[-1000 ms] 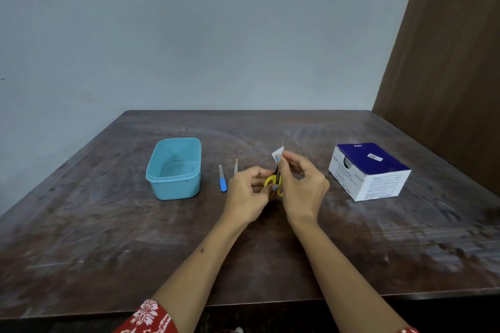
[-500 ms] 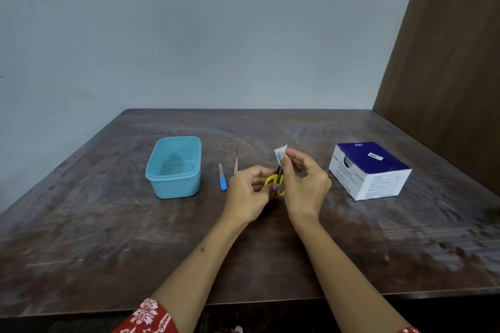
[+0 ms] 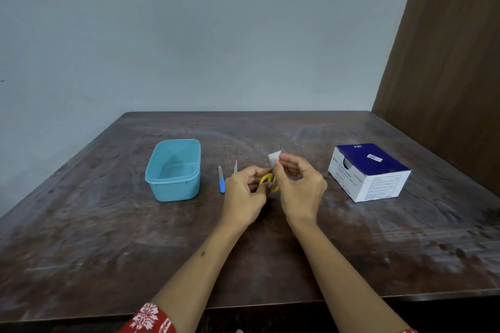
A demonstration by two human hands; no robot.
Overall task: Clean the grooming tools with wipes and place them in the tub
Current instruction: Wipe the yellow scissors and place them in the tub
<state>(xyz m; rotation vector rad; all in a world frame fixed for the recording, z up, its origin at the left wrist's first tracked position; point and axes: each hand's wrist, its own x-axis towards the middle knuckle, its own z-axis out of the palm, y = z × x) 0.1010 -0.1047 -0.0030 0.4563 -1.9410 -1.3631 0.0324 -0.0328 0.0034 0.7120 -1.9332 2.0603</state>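
Note:
My left hand (image 3: 244, 192) grips small scissors (image 3: 266, 180) by their yellow handle loops, blades pointing up and away. My right hand (image 3: 299, 184) pinches a small white wipe (image 3: 274, 156) around the upper part of the blades; only the blade tips show above it. A light blue tub (image 3: 173, 170) stands to the left, with nothing visible inside. Between the tub and my hands lie a nail file with a blue handle (image 3: 221, 180) and thin metal tweezers (image 3: 235, 167), flat on the table.
A blue and white box of alcohol swabs (image 3: 368, 171) stands on the right of the dark wooden table (image 3: 108, 238). A brown wooden panel (image 3: 446, 62) rises at the right edge; a grey wall lies behind.
My right hand has slid the wipe slightly up along the scissor blades. My left hand keeps its hold on the handles. Nothing else has moved.

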